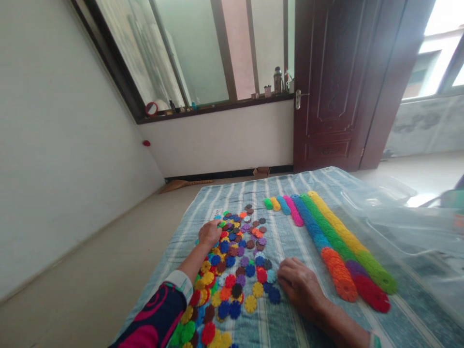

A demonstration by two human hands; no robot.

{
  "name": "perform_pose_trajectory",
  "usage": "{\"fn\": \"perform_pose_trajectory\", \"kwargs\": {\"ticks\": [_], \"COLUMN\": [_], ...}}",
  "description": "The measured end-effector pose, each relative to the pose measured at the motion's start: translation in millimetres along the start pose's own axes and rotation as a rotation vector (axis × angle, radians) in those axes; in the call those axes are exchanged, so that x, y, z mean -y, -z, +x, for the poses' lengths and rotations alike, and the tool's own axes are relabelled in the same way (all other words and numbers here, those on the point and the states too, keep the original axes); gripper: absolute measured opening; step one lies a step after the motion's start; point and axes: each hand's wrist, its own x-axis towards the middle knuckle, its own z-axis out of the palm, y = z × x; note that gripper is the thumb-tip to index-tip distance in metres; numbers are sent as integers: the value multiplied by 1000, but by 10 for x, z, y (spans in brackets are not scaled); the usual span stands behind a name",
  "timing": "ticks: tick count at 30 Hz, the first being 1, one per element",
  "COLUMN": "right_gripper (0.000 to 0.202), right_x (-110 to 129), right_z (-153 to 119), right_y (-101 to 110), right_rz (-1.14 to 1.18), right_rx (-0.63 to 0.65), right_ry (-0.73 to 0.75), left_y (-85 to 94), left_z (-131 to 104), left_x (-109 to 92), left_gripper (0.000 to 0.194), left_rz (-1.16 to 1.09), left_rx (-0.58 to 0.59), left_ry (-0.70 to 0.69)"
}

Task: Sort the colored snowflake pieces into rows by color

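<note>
The hands (pixel 210 234) are at either side of mixed colourful discs (pixel 236 290) on a striped cloth (pixel 286 319).

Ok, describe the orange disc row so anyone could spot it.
On the blue-and-white striped cloth, find the long rows of overlapping discs beyond the right hand. The orange row is at their near end, beside the red row. It's the only orange row; other orange discs lie loose.

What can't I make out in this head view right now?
Left hand: head view, own fingers hide whether it pinches anything.
Right hand: head view, curled fingers hide what's beneath.
Loose discs: head view, nearest ones cut off by bottom edge.
Clear plastic: head view, blurred, cut off by right edge.
</note>
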Motion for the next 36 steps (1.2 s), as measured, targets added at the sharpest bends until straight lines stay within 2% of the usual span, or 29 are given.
{"fn": "perform_pose_trajectory", "kwargs": {"ticks": [22, 36], "right_gripper": [24, 22], "right_x": [3, -15], "right_z": [-3, -14], "right_y": [16, 2], "right_rz": [-20, -1], "right_rx": [-19, -8], "right_ry": [23, 15], "left_y": [-2, -18], "left_z": [21, 77], "left_x": [-25, 72], "left_gripper": [35, 29], "left_rz": [-8, -98], "left_rx": [7, 6], "left_ry": [42, -23]}}
